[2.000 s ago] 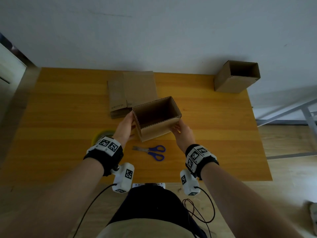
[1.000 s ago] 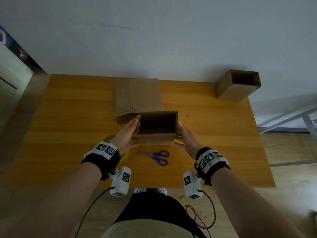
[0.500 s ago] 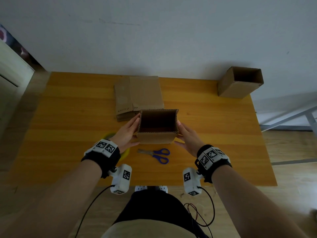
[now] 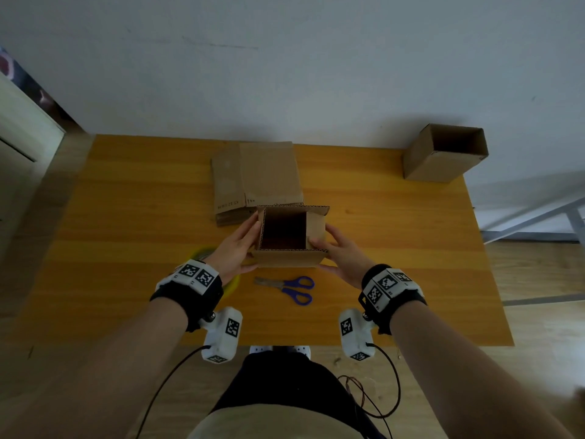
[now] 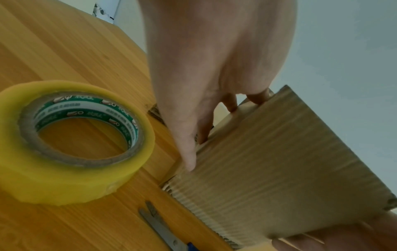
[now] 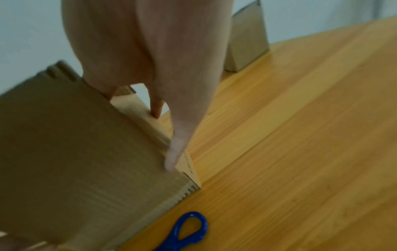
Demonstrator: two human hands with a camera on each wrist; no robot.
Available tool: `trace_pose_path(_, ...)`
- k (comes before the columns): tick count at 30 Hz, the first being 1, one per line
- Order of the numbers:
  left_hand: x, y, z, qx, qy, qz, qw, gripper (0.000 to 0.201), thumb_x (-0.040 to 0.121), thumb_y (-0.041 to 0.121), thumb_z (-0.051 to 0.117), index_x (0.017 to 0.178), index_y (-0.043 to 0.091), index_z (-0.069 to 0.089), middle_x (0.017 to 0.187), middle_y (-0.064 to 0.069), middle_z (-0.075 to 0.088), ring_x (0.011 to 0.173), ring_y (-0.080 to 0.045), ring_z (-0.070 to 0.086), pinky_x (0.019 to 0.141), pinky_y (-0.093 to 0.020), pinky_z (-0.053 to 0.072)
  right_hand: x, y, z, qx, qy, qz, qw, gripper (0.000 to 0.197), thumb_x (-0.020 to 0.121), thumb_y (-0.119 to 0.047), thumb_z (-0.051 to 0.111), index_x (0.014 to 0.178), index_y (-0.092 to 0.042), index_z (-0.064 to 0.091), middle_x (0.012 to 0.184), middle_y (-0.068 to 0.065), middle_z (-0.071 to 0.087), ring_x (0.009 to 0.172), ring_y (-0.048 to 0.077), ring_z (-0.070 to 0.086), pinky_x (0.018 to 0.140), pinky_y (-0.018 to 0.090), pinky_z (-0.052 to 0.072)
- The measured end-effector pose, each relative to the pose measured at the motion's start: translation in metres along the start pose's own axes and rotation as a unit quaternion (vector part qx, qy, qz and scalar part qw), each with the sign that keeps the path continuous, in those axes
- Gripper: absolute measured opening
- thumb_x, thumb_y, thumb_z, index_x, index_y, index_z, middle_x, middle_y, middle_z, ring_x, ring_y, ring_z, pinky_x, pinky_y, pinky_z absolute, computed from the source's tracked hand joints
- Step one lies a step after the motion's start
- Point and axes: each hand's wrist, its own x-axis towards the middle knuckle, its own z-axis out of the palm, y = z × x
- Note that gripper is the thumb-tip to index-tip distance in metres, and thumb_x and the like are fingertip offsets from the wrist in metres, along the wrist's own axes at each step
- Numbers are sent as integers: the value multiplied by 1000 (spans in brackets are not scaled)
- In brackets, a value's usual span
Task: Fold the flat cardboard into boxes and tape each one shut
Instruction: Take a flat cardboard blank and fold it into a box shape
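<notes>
An open-topped cardboard box stands on the wooden table in front of me. My left hand presses flat against its left wall, thumb lying on the front face. My right hand presses the right side, and the right top flap leans inward over the opening. In the right wrist view the thumb lies at the front corner of the box, fingers straight on the side. A stack of flat cardboard lies just behind the box.
A yellow tape roll lies under my left wrist, partly hidden in the head view. Blue-handled scissors lie near the front of the box. A folded open box stands at the table's back right corner, by the wall.
The box, held skewed two seconds ago, now sits square on the table. Since half a second ago its right top flap has tipped inward under my right hand.
</notes>
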Motion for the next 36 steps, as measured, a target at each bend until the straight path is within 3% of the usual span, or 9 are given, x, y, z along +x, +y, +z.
trace_pose_path(5, 1, 4, 0, 1, -3, -4, 1000, 57, 87, 48, 55, 138, 52, 28, 141, 3, 43, 125, -25, 46, 103, -50, 40, 1, 6, -2, 41, 12, 7, 999, 54, 90, -33, 61, 141, -27, 43, 129, 1, 55, 121, 22, 52, 100, 45, 46)
trace_pose_path(9, 1, 5, -2, 4, 10, -6, 1000, 61, 88, 31, 61, 138, 49, 31, 141, 4, 44, 122, -25, 48, 99, -50, 44, 1, 2, -2, 25, 23, 6, 999, 50, 89, -26, 64, 137, -24, 48, 111, 0, 62, 110, 22, 59, 93, 42, 52)
trace_pose_path(16, 4, 11, 2, 60, 40, 48, 996, 64, 92, 9, 56, 136, 47, 31, 151, 0, 23, 123, -19, 40, 90, -54, 50, 3, -5, 4, -13, 46, 4, 999, 49, 90, -19, 64, 136, -22, 47, 104, 2, 63, 94, 18, 64, 76, 37, 59)
trace_pose_path(20, 5, 13, 3, 60, 48, 59, 995, 59, 93, 3, 51, 130, 47, 36, 150, -8, 28, 125, -19, 38, 88, -57, 49, 1, -5, 5, -16, 48, 4, 999, 49, 91, -20, 62, 137, -23, 46, 109, 4, 62, 95, 19, 63, 71, 34, 58)
trace_pose_path(23, 4, 11, 2, 50, 36, 79, 995, 48, 93, -2, 48, 117, 40, 53, 142, -3, 41, 126, -20, 41, 83, -57, 51, 0, -4, 6, -20, 51, 0, 999, 48, 92, -23, 62, 137, -24, 46, 111, 3, 61, 100, 20, 62, 75, 35, 57)
trace_pose_path(27, 3, 10, 6, 113, 50, 106, 987, 34, 96, 5, 45, 97, 33, 65, 126, 8, 54, 117, -19, 48, 80, -51, 55, -2, -4, 8, -11, 55, -4, 998, 47, 93, -21, 60, 138, -26, 45, 103, -3, 57, 94, 16, 58, 85, 41, 54)
trace_pose_path(30, 2, 9, 3, 58, 16, 57, 997, 24, 98, 27, 44, 101, 32, 67, 124, 2, 55, 113, -25, 51, 91, -54, 49, -3, -4, 9, -7, 56, -6, 998, 48, 94, -19, 59, 139, -24, 44, 103, -4, 57, 93, 15, 58, 87, 43, 53)
trace_pose_path(33, -1, 9, -2, 68, -35, 52, 996, 35, 80, 53, 57, 108, 32, 62, 124, 7, 51, 118, -21, 46, 95, -51, 46, -3, -4, 9, -1, 56, -2, 998, 48, 94, -19, 57, 140, -24, 44, 103, -4, 57, 93, 15, 57, 86, 41, 53)
trace_pose_path(36, 0, 10, -4, 103, -49, 66, 991, 39, 73, 36, 72, 110, 33, 59, 120, 11, 51, 117, -17, 48, 93, -46, 49, -3, -5, 10, 6, 56, -1, 998, 47, 95, -19, 57, 139, -25, 44, 103, -5, 56, 94, 15, 56, 89, 43, 52)
